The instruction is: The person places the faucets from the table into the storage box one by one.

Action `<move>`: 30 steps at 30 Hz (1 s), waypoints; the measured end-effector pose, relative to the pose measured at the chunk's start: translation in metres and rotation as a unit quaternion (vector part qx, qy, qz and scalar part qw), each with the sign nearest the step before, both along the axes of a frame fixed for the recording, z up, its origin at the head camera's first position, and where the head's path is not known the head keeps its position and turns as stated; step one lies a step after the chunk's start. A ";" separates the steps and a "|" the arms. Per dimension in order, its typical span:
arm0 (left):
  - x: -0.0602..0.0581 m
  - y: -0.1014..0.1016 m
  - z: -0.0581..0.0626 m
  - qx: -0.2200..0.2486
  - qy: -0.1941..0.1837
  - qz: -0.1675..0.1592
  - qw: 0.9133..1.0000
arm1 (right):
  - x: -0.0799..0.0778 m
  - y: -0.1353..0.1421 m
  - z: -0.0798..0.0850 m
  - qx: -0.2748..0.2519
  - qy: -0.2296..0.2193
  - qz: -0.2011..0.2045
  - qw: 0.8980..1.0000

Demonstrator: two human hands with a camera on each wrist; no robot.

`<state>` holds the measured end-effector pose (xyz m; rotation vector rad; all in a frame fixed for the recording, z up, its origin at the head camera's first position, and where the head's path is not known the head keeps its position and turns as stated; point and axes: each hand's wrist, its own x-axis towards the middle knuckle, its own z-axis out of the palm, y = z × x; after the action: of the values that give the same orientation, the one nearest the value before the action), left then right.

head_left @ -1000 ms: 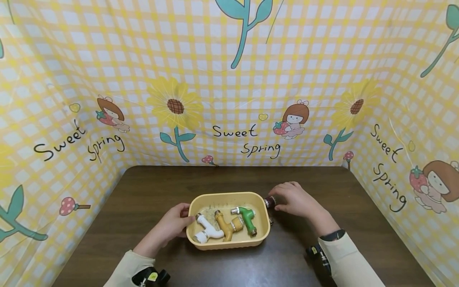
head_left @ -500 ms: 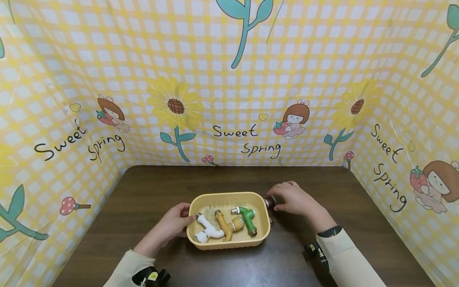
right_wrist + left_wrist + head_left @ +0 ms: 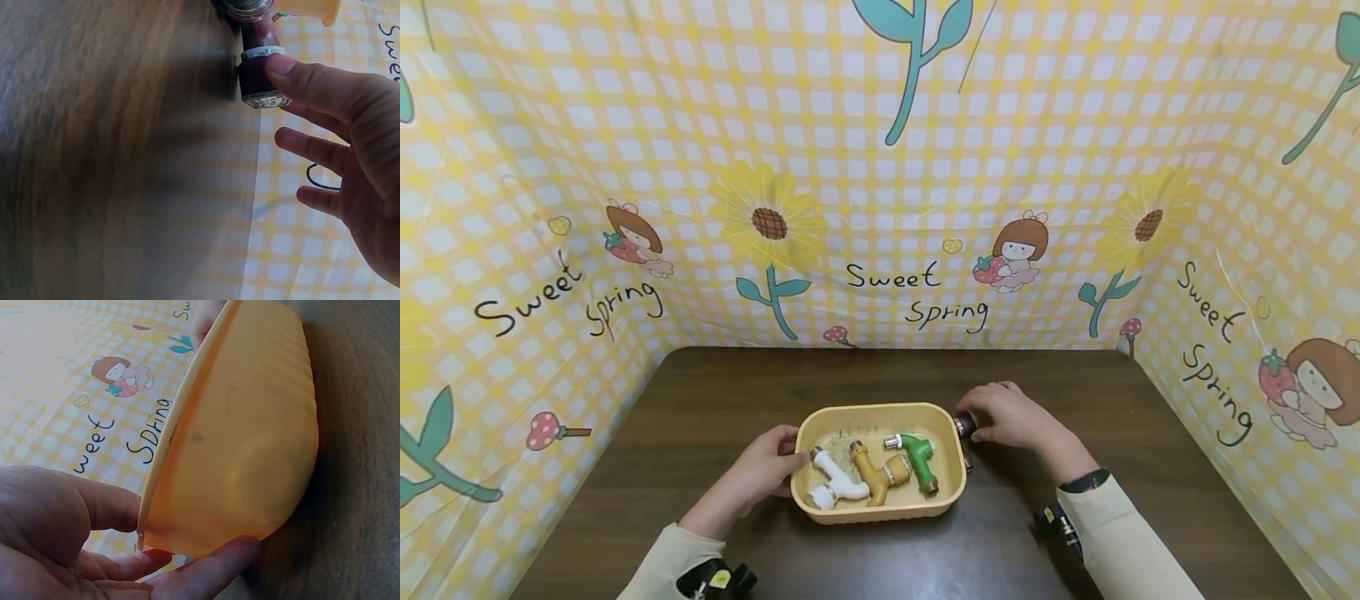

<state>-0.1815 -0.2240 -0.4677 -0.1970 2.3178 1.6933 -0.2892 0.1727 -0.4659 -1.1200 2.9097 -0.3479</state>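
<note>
A yellow plastic basin [image 3: 880, 510] stands on the table, holding a white tap [image 3: 842, 483], a mustard-yellow tap [image 3: 872, 477] and a green tap [image 3: 919, 458]. My left hand [image 3: 763, 462] grips its left end; in the left wrist view the thumb lies at the rim and the other fingers lie along the outer wall. Just outside the basin's right end is a dark red tap [image 3: 256, 69] with a pale ring. My right hand [image 3: 1018, 421] pinches its end between thumb and index finger, the other fingers spread apart. The basin hides part of this tap in the head view.
The dark wooden table [image 3: 760, 375] carries the basin near its middle. A yellow checked cloth [image 3: 880, 192] with flowers and cartoon figures hangs around its back and both sides. A camera is strapped to each wrist.
My right wrist and forearm have shifted slightly left, while the fingers stay at the dark red tap. The left hand, the basin and the taps in it keep their places.
</note>
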 end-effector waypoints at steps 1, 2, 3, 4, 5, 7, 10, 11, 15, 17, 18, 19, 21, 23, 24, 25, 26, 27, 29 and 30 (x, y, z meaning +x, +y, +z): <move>0.000 0.000 0.000 -0.001 0.000 0.000 1.000 | 0.000 0.000 -0.001 0.000 -0.001 -0.001 1.000; 0.000 0.000 0.000 -0.002 0.000 0.001 1.000 | 0.000 0.000 -0.001 -0.001 -0.002 -0.002 1.000; 0.000 0.000 -0.001 -0.002 0.000 0.001 1.000 | -0.001 0.000 -0.001 -0.002 -0.004 -0.001 1.000; 0.000 0.000 0.000 -0.001 0.000 0.002 1.000 | -0.001 -0.001 -0.001 -0.001 -0.005 -0.002 1.000; 0.000 0.000 -0.001 0.000 0.001 0.002 1.000 | -0.001 -0.001 -0.002 0.000 -0.006 -0.002 1.000; -0.001 0.001 -0.001 0.002 0.001 0.003 1.000 | -0.001 -0.001 -0.002 0.001 -0.006 0.000 1.000; -0.001 0.001 -0.002 0.003 0.002 0.003 1.000 | -0.002 -0.001 -0.003 0.006 -0.010 -0.001 1.000; -0.001 0.001 -0.002 0.002 0.003 0.003 1.000 | -0.002 -0.001 -0.003 0.007 -0.010 -0.001 1.000; 0.000 0.000 -0.001 -0.001 0.004 0.003 1.000 | -0.003 -0.001 -0.004 0.008 -0.015 -0.002 1.000; 0.000 0.000 -0.001 -0.002 0.004 0.002 1.000 | -0.004 -0.002 -0.004 0.008 -0.017 -0.002 1.000; 0.000 0.000 -0.001 -0.002 0.004 0.002 1.000 | -0.004 -0.002 -0.005 0.008 -0.017 -0.003 1.000; 0.000 0.000 -0.001 -0.002 0.004 0.003 1.000 | -0.004 -0.002 -0.005 0.008 -0.018 -0.002 1.000; 0.000 0.000 -0.001 -0.002 0.004 0.003 1.000 | -0.005 -0.002 -0.006 0.008 -0.018 -0.002 1.000; 0.000 0.000 -0.002 0.000 0.004 0.003 1.000 | -0.005 -0.003 -0.006 0.010 -0.018 -0.002 1.000; 0.000 0.000 -0.002 0.002 0.005 0.003 1.000 | -0.005 -0.003 -0.006 0.011 -0.018 -0.001 1.000; 0.000 0.000 -0.002 0.004 0.005 0.003 1.000 | -0.004 -0.004 -0.005 0.010 -0.019 0.001 1.000; 0.000 0.000 -0.002 0.005 0.006 0.003 1.000 | -0.003 -0.004 -0.005 0.009 -0.020 0.002 1.000; 0.000 0.000 -0.002 0.005 0.006 0.002 1.000 | -0.003 -0.005 -0.004 0.008 -0.022 0.002 1.000; 0.000 0.000 -0.002 0.005 0.007 0.001 1.000 | -0.002 -0.006 -0.003 0.010 -0.024 0.002 1.000; 0.000 0.000 -0.003 0.001 0.007 0.001 1.000 | -0.002 -0.006 -0.003 0.010 -0.024 0.002 1.000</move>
<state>-0.1819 -0.2239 -0.4708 -0.1887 2.3254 1.7041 -0.2911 0.1664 -0.4690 -1.0987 2.8631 -0.3400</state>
